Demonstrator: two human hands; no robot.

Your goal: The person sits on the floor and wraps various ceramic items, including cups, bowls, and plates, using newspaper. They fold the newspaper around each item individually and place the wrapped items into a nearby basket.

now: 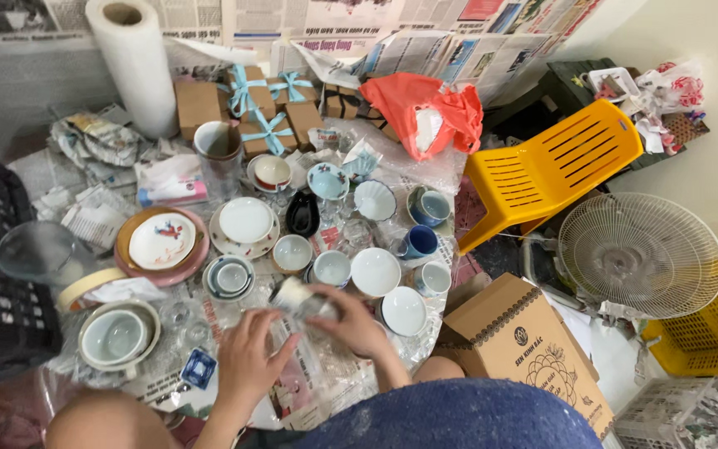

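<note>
Here we see the left hand [247, 353] and the right hand [351, 320] meeting over a low surface covered in newspaper [168, 382]. Both are curled around a small clear glass item [301, 299] with a pale rim, held between them just above the paper; the right hand's fingers wrap over its top and the left hand's fingers close narrowly against its lower side. We cannot tell exactly what kind of glass piece it is, as it is blurred.

Just beyond the hands stands a cluster of empty crockery: a white bowl [375, 270], another white bowl [403, 310] beside the right wrist, a pale cup [331, 268] and a cream cup [292, 253]. Nothing shows inside any of them. To the left, a small cup sits in a blue-rimmed saucer [228, 277], and a white plate with a red motif [161, 241] rests inside a wider pink plate. A greenish lidded bowl [116, 336] stands near the left forearm, with a small blue square dish [199, 368] just beside the left hand.

Farther back are a dark blue mug [419, 242], a roll of white paper [133, 62], brown gift boxes with pale blue ribbons [269, 116] and an orange plastic bag [425, 108]. To the right lie a tipped yellow plastic chair [550, 166], a white fan [641, 254] and a cardboard box [525, 341].
</note>
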